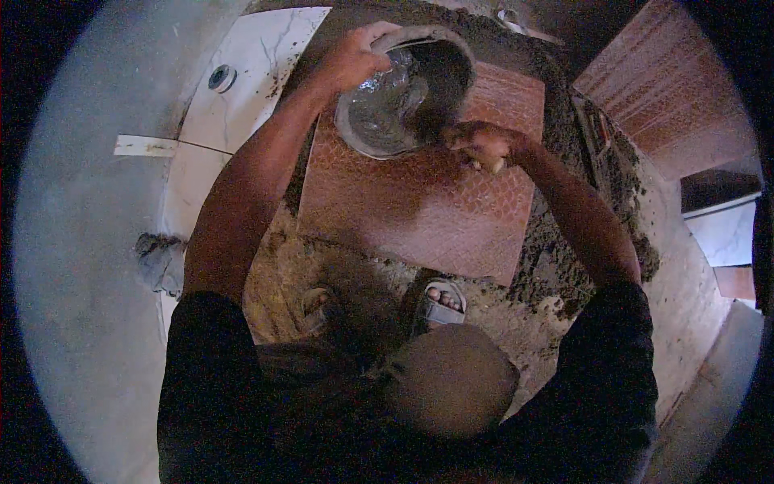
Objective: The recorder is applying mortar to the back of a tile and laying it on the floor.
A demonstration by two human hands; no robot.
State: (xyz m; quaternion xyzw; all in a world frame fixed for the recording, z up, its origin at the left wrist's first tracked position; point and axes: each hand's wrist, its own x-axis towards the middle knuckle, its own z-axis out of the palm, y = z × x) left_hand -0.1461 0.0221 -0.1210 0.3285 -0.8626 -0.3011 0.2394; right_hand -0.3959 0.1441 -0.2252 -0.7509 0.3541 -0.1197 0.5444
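Item: one dark grey basin point(442, 81), located over the far part of a reddish patterned tile point(427, 206), mouth turned toward the wearer. Contact with the tile could not be confirmed. Wet, grey, shiny matter lies inside.

The left grip point(359, 60) is clasped on the far-left rim. The right grip point(484, 148) is at the near-right edge, fingers curled; whether it grasps the rim or merely touches it cannot be told.

Handling, as judged: walls fairly stiff with slight give, not fragile; moderate weight, increased by the wet contents; rim probably slippery. Sound hold: opposite sides of the rim, fingers wrapped over the lip. The tile is assessed as rigid and brittle.

Surroundings: dark loose soil point(556, 250) borders the tile. To the left, pale veined tiles point(201, 177) carry a small ring-shaped object point(222, 78). A second reddish tile point(669, 89) stands to the right.
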